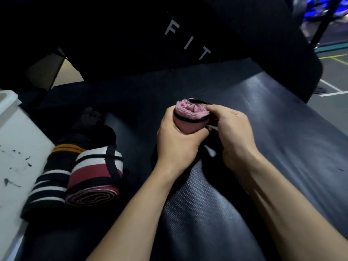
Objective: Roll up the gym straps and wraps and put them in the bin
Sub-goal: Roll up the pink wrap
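At the far left edge, a white bin cuts into view, its rim corner at the upper left and dark smudges on its pale surface. Just beside it on the black padded bench lie two rolled wraps touching side by side: a black roll with white stripes and an orange band, and a maroon-and-white roll bound by a thin black elastic loop, its coiled end facing the camera. A loose black strap lies bunched beyond them.

Bare bench shows between these rolls and the hands. The left hand curls round the lower part of a pink rolled wrap, held upright above the bench, its coiled top showing. A black elastic band circles the roll near its top. The right hand pinches the roll's upper right side at that band. A dark strap tail hangs under the hands.

To the right, the bench runs open to its far edge, with floor markings beyond. A dark pad printed "FIT" stands behind.
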